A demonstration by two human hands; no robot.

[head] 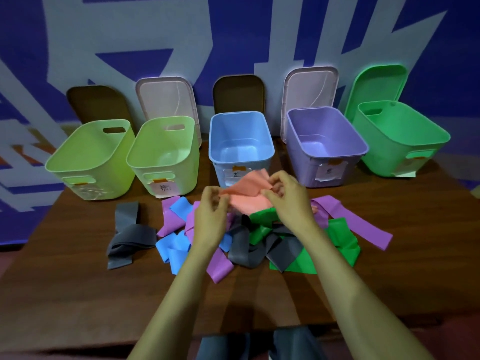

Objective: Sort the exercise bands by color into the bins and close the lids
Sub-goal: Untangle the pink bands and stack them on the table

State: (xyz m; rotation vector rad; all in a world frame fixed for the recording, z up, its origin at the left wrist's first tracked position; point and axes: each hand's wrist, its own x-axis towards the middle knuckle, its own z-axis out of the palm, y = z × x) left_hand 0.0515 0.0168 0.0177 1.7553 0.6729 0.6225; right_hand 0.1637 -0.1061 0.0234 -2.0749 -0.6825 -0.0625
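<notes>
Salmon band [246, 194] held up at frame centre, above pile, in front of blue bin [213, 141]. Left hand [211, 216] pinches its left edge, right hand [288, 201] pinches right edge, fingers curled on the band.

Below: loose tangle of purple band [355, 222], green band [342, 237], blue band [171, 246] and gray band [127, 237] on table [78, 268].

Five bins in row across upper frame, all open: two lime bins [93, 183], blue, purple bin [306, 165], green bin [405, 157]. Lids [166, 100] stand upright behind them.

Forearms cover pile's middle. Bin labels too blurred to read.
</notes>
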